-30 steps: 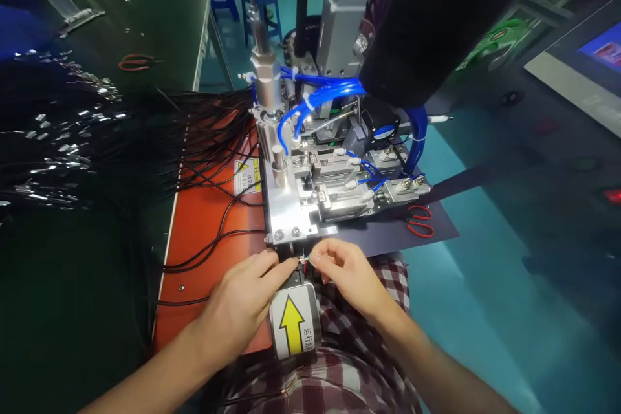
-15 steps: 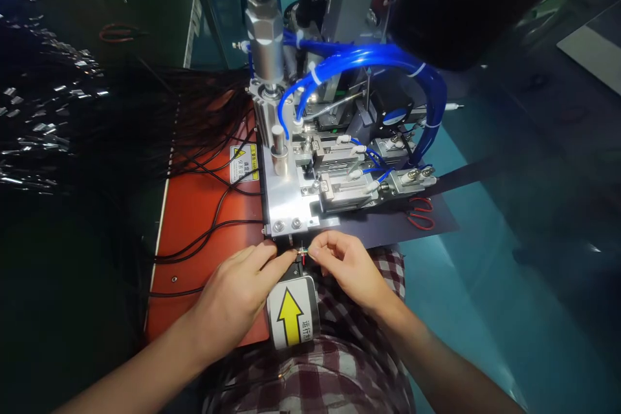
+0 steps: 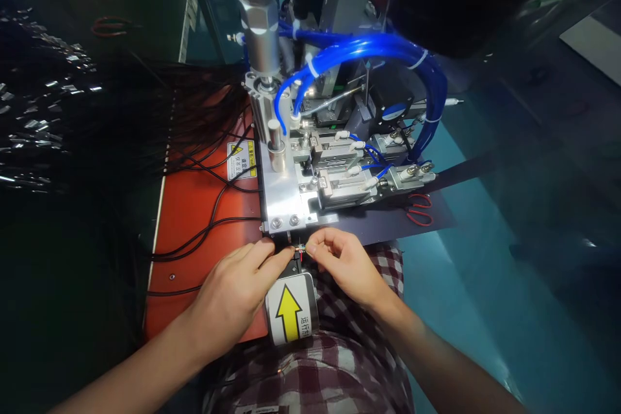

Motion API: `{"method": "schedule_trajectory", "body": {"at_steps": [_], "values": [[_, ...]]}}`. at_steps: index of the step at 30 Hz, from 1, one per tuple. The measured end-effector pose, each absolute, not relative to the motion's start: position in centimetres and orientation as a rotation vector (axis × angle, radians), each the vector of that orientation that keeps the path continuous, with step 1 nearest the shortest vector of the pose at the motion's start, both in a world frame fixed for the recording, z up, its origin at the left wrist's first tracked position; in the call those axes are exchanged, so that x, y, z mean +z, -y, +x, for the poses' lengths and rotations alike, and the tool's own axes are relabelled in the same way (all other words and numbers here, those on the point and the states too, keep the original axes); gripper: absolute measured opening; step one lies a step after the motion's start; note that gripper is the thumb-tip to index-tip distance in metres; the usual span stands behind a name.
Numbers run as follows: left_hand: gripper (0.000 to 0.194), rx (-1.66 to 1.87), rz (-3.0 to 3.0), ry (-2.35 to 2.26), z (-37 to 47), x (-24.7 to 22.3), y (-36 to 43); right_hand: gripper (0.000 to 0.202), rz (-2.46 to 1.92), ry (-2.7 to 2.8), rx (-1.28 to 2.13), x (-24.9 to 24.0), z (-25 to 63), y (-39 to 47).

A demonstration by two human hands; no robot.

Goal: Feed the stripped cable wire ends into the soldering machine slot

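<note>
My left hand (image 3: 240, 278) is closed, thumb and index finger pinching a small cable end with thin coloured wires (image 3: 300, 249) at the machine's front edge. From the right, my right hand (image 3: 342, 263) pinches the other side of the same tiny piece, fingers curled. Its details are too small to make out, and fingertips partly cover it. Just below lies a small black fixture (image 3: 294, 266) with a red part. Directly behind the hands is the machine's metal plate (image 3: 284, 197). A white label with a yellow arrow (image 3: 290, 314) sits nearer to me.
Black cables (image 3: 208, 233) run across the red mat (image 3: 189, 207) on the left, toward a dark bundle with shiny ends. Blue air hoses (image 3: 369, 45) arch above the pneumatic cylinders (image 3: 344, 187). Red-handled scissors (image 3: 420, 209) lie on the right. Another red-handled tool (image 3: 111, 26) lies far left.
The view has shifted slightly, so the scene sits a little further left and up. Both hands keep their pinch on the cable end, with hardly any visible motion.
</note>
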State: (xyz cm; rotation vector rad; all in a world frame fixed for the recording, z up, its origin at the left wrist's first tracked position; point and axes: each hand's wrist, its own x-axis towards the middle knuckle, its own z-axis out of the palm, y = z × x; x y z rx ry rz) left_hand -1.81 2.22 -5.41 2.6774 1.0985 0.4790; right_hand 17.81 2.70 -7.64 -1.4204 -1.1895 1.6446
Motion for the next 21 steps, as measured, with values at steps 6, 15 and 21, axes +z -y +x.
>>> {"method": "schedule_trajectory", "body": {"at_steps": [6,15,21], "values": [[0.031,0.485,2.664,-1.120,-1.76,-5.42,-2.26,0.018,-1.418,1.230,1.640,-7.67,17.97,-2.78],[0.030,0.495,2.657,-1.104,-1.91,-5.60,-2.19,0.014,-1.388,1.339,1.522,-7.98,17.92,-2.42],[0.030,0.488,2.668,-1.093,-1.91,-5.68,-2.17,0.013,-1.383,1.384,1.476,-8.18,17.96,-2.24]]}}
